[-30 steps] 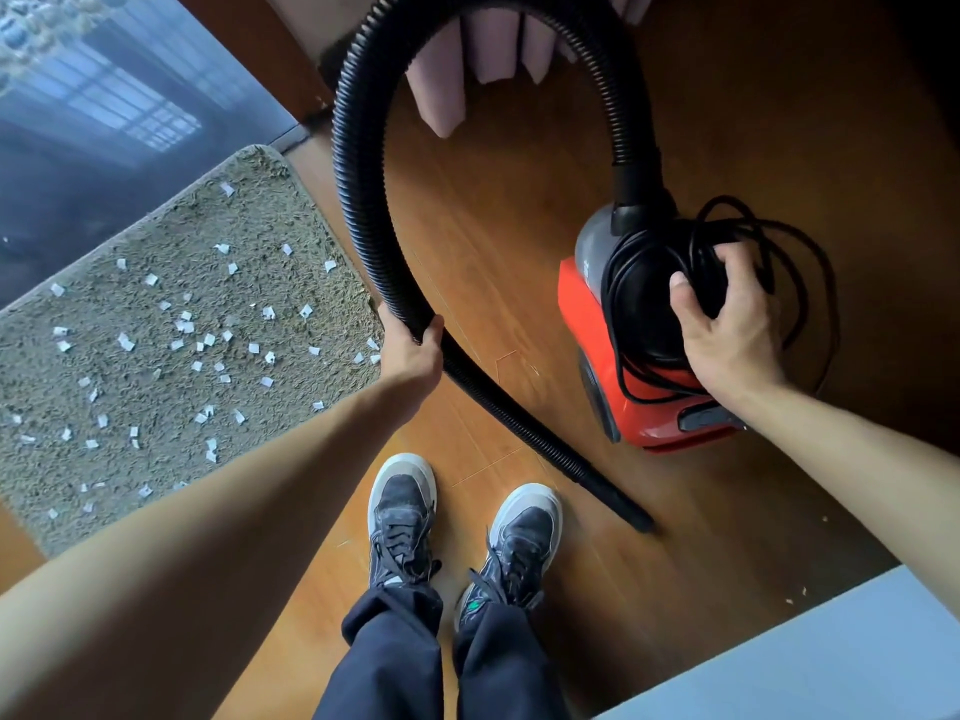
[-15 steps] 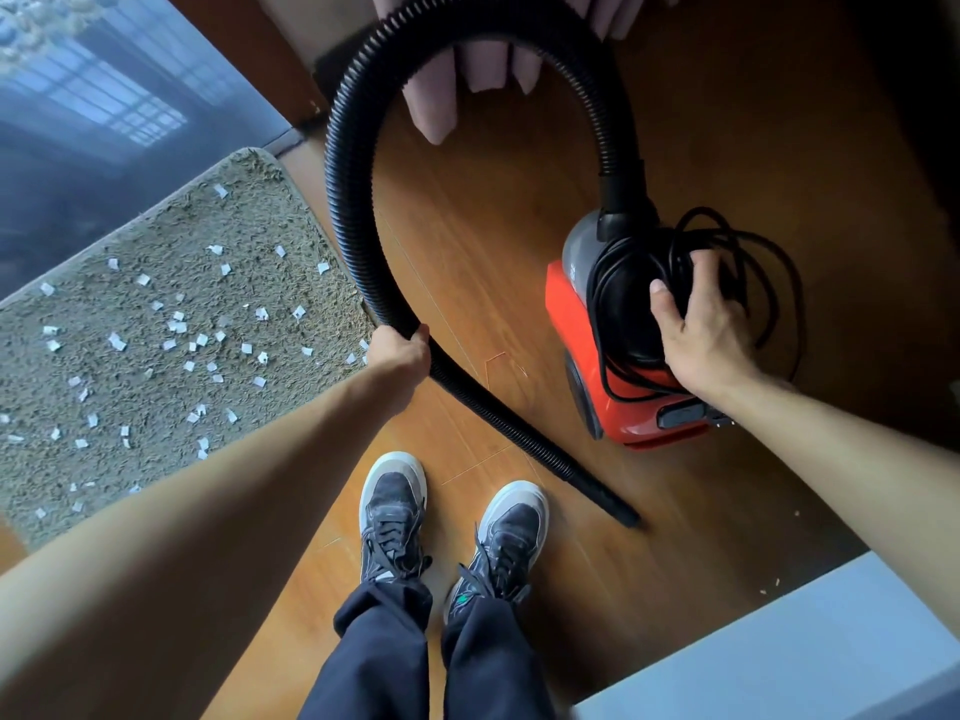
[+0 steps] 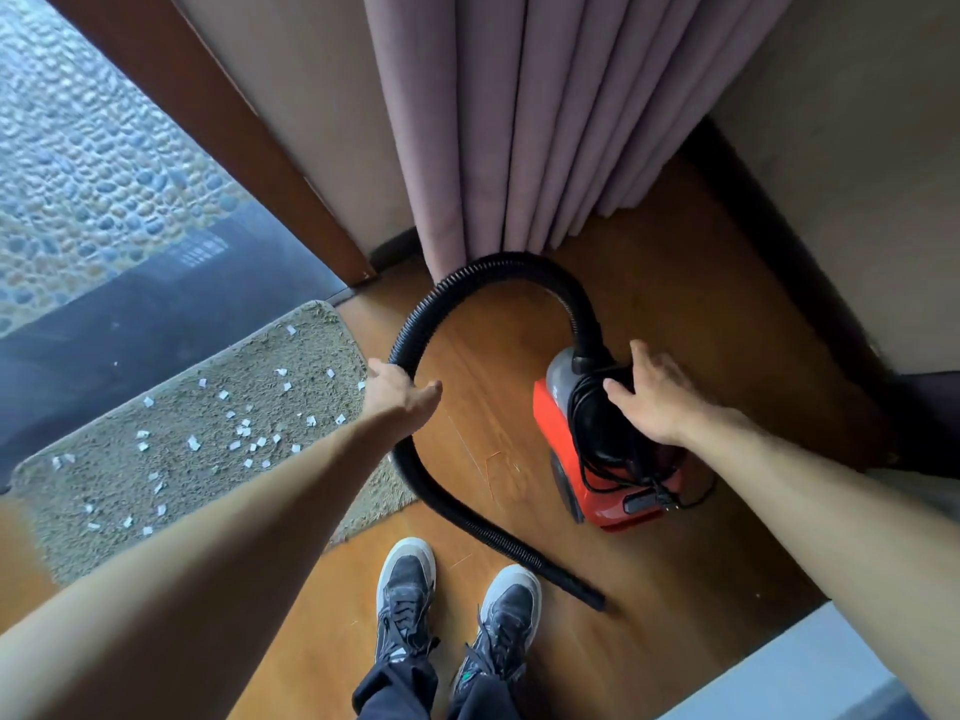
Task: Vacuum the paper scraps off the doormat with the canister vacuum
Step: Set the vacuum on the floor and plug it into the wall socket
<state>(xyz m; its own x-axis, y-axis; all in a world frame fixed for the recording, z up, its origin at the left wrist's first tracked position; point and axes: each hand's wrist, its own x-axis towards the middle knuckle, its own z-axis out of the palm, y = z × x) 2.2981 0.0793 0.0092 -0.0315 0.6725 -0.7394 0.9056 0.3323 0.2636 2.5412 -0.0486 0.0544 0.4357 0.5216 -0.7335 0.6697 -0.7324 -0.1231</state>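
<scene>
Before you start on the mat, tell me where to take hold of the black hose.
Grip the hose low on its straight run, just behind the open tip lying on the wood floor beside the shoes. Come from above, fingers wrapping across the ribs. The upper loop curves too far from the tip to aim it at the paper scraps on the doormat.

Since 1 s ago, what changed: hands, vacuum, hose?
The view pulled up and back. The left hand has opened off the hose, fingers spread beside it. The right hand has lifted from its grip on the cord bundle, fingers loose on top. The canister vacuum stands on the floor. Unchanged: paper scraps on the doormat, hose tip lying near the shoes.
</scene>
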